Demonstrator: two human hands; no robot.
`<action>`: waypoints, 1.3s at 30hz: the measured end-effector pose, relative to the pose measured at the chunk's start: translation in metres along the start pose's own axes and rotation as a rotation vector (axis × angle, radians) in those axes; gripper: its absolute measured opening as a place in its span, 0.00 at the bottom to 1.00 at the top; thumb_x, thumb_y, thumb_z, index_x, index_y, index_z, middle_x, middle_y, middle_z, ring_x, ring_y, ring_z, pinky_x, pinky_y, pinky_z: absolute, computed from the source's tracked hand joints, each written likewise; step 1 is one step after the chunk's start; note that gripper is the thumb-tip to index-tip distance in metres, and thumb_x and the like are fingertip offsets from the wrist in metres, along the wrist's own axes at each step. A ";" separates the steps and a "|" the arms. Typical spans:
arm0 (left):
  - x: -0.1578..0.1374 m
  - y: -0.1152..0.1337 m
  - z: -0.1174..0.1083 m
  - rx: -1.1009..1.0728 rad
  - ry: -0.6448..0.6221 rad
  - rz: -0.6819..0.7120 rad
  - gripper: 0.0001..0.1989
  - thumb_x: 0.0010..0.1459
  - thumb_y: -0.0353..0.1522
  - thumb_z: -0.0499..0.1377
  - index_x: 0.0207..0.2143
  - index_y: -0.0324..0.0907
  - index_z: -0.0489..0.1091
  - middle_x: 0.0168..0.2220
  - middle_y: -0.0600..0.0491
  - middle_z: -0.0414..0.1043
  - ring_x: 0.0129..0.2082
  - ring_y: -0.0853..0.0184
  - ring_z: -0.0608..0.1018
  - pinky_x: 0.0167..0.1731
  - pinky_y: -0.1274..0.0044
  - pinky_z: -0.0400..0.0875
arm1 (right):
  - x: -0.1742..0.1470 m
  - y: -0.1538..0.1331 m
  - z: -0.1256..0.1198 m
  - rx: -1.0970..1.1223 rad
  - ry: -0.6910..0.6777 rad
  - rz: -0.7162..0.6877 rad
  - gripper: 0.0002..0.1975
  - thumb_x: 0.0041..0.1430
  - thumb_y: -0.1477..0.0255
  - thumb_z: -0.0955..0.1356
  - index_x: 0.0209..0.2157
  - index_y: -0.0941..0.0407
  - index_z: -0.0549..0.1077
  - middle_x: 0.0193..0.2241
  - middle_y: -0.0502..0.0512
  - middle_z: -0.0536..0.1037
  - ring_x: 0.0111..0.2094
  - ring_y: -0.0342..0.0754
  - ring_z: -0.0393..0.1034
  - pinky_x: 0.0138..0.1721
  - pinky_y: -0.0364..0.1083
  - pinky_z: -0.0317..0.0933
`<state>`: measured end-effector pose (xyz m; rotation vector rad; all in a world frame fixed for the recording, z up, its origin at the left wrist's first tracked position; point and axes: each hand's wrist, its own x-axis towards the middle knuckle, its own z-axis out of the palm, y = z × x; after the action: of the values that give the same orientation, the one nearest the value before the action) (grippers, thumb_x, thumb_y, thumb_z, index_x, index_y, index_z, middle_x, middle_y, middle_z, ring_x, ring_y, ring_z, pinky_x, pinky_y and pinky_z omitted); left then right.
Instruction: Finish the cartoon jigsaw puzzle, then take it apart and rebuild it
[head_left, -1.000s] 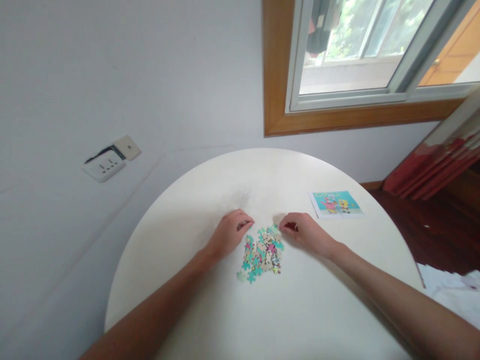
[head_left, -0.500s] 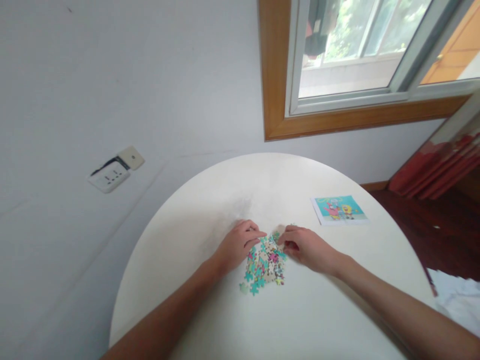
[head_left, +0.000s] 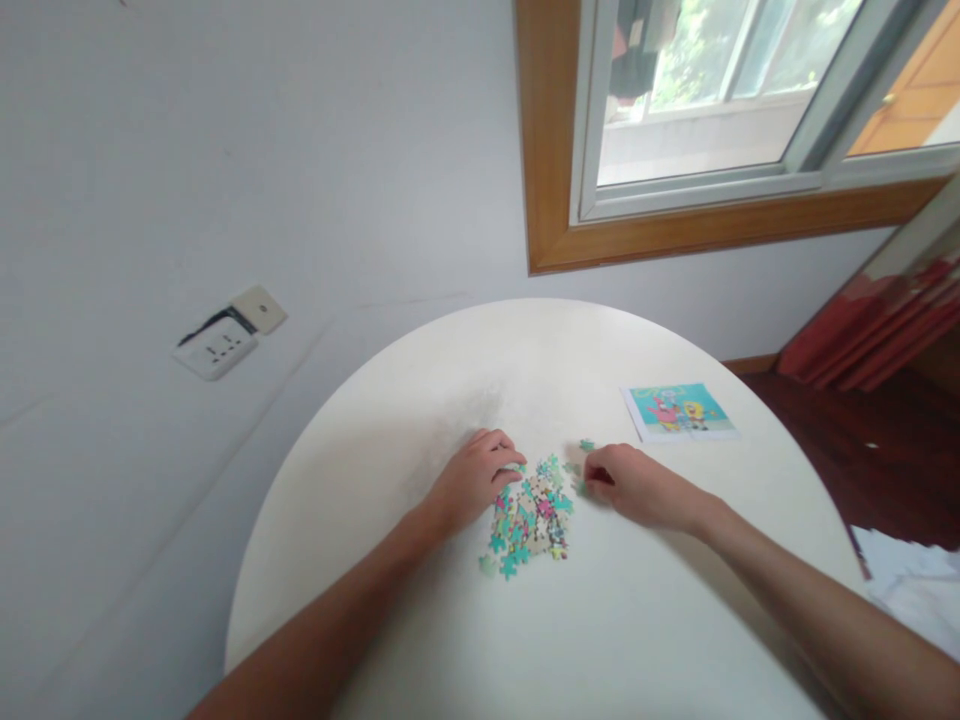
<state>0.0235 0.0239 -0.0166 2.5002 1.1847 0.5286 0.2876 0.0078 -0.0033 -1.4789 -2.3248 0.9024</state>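
A loose heap of small jigsaw puzzle pieces (head_left: 531,520), mostly teal with some pink, beige and yellow, lies on the white round table (head_left: 600,620). At its upper left edge rests my left hand (head_left: 480,470), fingers apart and bent, the fingertips touching or just above a few pieces. My right hand (head_left: 619,482) is to the right of the heap, its fingers curled into a pinch at a jigsaw piece; the tips are partly hidden. A few separate pieces (head_left: 586,445) lie beside and above that hand.
A picture sheet (head_left: 681,412) with cartoon figures on teal lies at the table's right. Behind the table are a wall with a socket (head_left: 217,345) and a wood-framed window (head_left: 551,240). A red curtain (head_left: 877,325) hangs at the right.
My right hand has shifted to the right, away from the heap, and pieces now lie apart beside it. My left hand stays nearly in place at the heap's edge.
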 end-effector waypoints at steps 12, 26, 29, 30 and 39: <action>-0.003 0.019 -0.002 0.060 -0.047 0.172 0.09 0.64 0.35 0.58 0.41 0.50 0.79 0.43 0.50 0.71 0.44 0.63 0.69 0.47 0.71 0.64 | 0.003 -0.010 0.000 -0.024 0.162 -0.166 0.14 0.59 0.81 0.64 0.38 0.55 0.80 0.33 0.56 0.76 0.32 0.46 0.69 0.35 0.44 0.59; 0.000 0.000 0.000 0.030 0.030 0.069 0.11 0.63 0.31 0.59 0.46 0.47 0.77 0.44 0.50 0.71 0.45 0.62 0.69 0.49 0.69 0.65 | 0.010 -0.003 0.017 -0.243 0.165 -0.279 0.25 0.50 0.87 0.65 0.47 0.52 0.78 0.37 0.58 0.69 0.40 0.51 0.62 0.39 0.46 0.57; 0.002 0.000 0.004 0.045 0.057 0.056 0.08 0.61 0.31 0.61 0.42 0.46 0.78 0.42 0.50 0.72 0.44 0.62 0.69 0.48 0.68 0.65 | 0.011 -0.003 0.018 -0.257 0.188 -0.267 0.25 0.50 0.87 0.64 0.46 0.53 0.78 0.37 0.58 0.69 0.40 0.51 0.62 0.39 0.47 0.58; 0.002 0.000 0.005 0.047 0.056 0.058 0.07 0.60 0.32 0.62 0.41 0.46 0.78 0.42 0.51 0.71 0.44 0.62 0.69 0.48 0.68 0.65 | 0.011 -0.003 0.018 -0.266 0.197 -0.255 0.25 0.50 0.87 0.64 0.46 0.53 0.78 0.37 0.58 0.69 0.40 0.51 0.62 0.39 0.47 0.58; 0.006 0.003 0.003 -0.017 0.120 0.061 0.03 0.60 0.29 0.62 0.32 0.43 0.75 0.38 0.52 0.72 0.42 0.64 0.71 0.46 0.71 0.66 | 0.015 -0.005 0.017 -0.150 0.289 -0.295 0.28 0.52 0.89 0.62 0.50 0.53 0.76 0.41 0.58 0.71 0.43 0.52 0.62 0.44 0.48 0.61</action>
<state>0.0307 0.0264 -0.0171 2.5279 1.1446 0.7104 0.2686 0.0135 -0.0158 -1.1804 -2.3446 0.4164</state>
